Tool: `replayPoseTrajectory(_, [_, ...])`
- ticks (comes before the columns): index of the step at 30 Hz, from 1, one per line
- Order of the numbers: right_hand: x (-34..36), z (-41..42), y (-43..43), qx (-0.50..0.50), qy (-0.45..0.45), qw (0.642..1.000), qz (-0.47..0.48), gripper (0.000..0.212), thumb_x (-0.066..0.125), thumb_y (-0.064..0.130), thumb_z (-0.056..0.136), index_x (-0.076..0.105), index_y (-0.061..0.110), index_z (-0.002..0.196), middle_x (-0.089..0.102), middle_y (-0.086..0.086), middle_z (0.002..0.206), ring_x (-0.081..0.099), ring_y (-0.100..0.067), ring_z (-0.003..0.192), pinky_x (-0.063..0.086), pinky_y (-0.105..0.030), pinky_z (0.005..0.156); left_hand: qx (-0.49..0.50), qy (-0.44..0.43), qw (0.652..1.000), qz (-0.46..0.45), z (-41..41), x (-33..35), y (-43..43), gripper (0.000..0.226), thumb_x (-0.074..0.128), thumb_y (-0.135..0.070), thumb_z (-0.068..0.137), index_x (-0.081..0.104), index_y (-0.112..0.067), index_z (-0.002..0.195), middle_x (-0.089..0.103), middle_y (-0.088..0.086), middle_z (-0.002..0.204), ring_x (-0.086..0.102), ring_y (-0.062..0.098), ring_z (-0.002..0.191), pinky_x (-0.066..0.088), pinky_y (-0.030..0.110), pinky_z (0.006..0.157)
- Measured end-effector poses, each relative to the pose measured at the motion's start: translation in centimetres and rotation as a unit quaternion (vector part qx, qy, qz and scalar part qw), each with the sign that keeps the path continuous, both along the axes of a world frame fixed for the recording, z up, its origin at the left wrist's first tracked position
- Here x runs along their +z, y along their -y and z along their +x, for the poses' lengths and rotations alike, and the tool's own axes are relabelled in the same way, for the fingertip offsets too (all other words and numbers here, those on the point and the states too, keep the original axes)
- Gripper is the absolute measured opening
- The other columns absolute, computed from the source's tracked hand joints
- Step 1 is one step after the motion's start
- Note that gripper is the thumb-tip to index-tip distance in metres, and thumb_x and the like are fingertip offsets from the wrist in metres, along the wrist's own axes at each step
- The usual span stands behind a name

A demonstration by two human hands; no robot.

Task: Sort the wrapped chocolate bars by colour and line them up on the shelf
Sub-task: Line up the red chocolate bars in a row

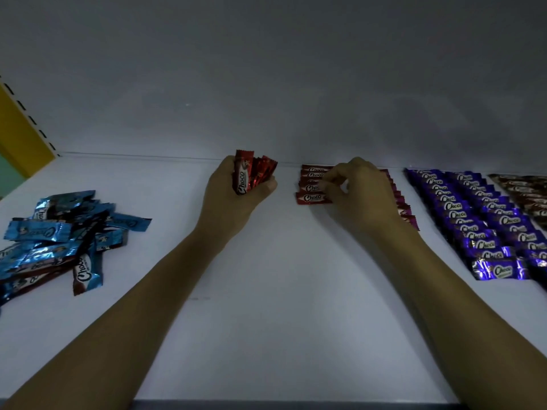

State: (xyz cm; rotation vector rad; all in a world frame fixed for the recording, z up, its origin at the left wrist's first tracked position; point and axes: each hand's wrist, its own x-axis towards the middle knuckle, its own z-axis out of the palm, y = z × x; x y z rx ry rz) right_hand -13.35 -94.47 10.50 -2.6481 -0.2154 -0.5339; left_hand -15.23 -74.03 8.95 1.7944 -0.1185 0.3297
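My left hand (233,192) grips a bunch of red wrapped chocolate bars (251,173), held upright above the white shelf (266,291). To its right, my right hand (361,190) pinches the right end of the nearest red bar (310,198) in a short column of red bars (313,180) laid flat against the back wall. More red bars (407,213) peek out behind my right wrist. A loose heap of blue bars (59,238) lies at the left. Two neat columns of purple bars (473,220) run along the right.
Brown-wrapped bars (529,193) lie in a row at the far right edge. A yellow upright with slots (20,125) stands at the back left. The grey back wall (266,84) closes the shelf; the shelf's front edge (281,403) runs along the bottom.
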Motion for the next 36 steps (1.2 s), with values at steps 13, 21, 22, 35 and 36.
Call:
replayPoseTrajectory(13, [1.8, -2.6, -3.0, 0.116, -0.198, 0.847, 0.48, 0.012, 0.062, 0.013, 0.089, 0.069, 0.015, 0.08, 0.065, -0.003, 0.074, 0.058, -0.016, 0.066, 0.04, -0.011, 0.051, -0.098, -0.045, 0.993, -0.038, -0.7, 0.7, 0.8, 0.016, 0.068, -0.014, 0.086, 0.055, -0.018, 0.094, 0.065, 0.017, 0.081, 0.056, 0.024, 0.063, 0.041, 0.022, 0.043])
replayPoseTrajectory(21, [1.6, -2.5, -2.9, 0.125, -0.218, 0.826, 0.504, 0.01, 0.058, 0.006, 0.091, 0.064, 0.011, 0.085, 0.068, -0.003, 0.075, 0.063, -0.011, 0.059, 0.047, -0.019, 0.055, -0.069, -0.043, 0.995, -0.064, -0.9, 1.0, 0.8, 0.021, 0.063, -0.011, 0.089, 0.052, -0.016, 0.106, 0.065, 0.002, 0.093, 0.067, 0.004, 0.065, 0.051, 0.017, 0.048])
replayPoseTrajectory(22, [1.5, -2.5, -2.8, 0.133, -0.225, 0.831, 0.491, 0.007, 0.06, 0.006, 0.089, 0.064, 0.011, 0.086, 0.069, -0.001, 0.074, 0.064, -0.01, 0.06, 0.047, -0.019, 0.055, -0.071, -0.046, 0.993, -0.08, -0.9, 1.0, 0.8, 0.021, 0.063, -0.01, 0.089, 0.052, -0.016, 0.105, 0.065, 0.001, 0.094, 0.069, 0.005, 0.07, 0.054, 0.019, 0.052])
replayPoseTrajectory(35, [1.7, -0.7, 1.4, 0.052, -0.097, 0.982, 0.152, 0.015, 0.064, 0.01, 0.086, 0.073, 0.022, 0.089, 0.068, 0.006, 0.079, 0.066, -0.015, 0.075, 0.054, -0.033, 0.075, -0.016, -0.015, 1.0, 0.018, -0.6, 0.4, 0.4, 0.02, 0.065, -0.017, 0.089, 0.05, -0.03, 0.088, 0.066, -0.007, 0.084, 0.067, 0.003, 0.064, 0.045, 0.015, 0.044])
replayPoseTrajectory(36, [1.7, -0.7, 1.6, 0.062, -0.114, 0.982, 0.135, 0.014, 0.068, 0.011, 0.084, 0.072, 0.024, 0.085, 0.067, 0.009, 0.075, 0.064, -0.01, 0.073, 0.053, -0.031, 0.076, -0.017, -0.014, 0.999, 0.026, -0.6, 0.4, 0.4, 0.021, 0.066, -0.017, 0.089, 0.05, -0.03, 0.088, 0.066, -0.007, 0.083, 0.067, 0.002, 0.065, 0.046, 0.015, 0.045])
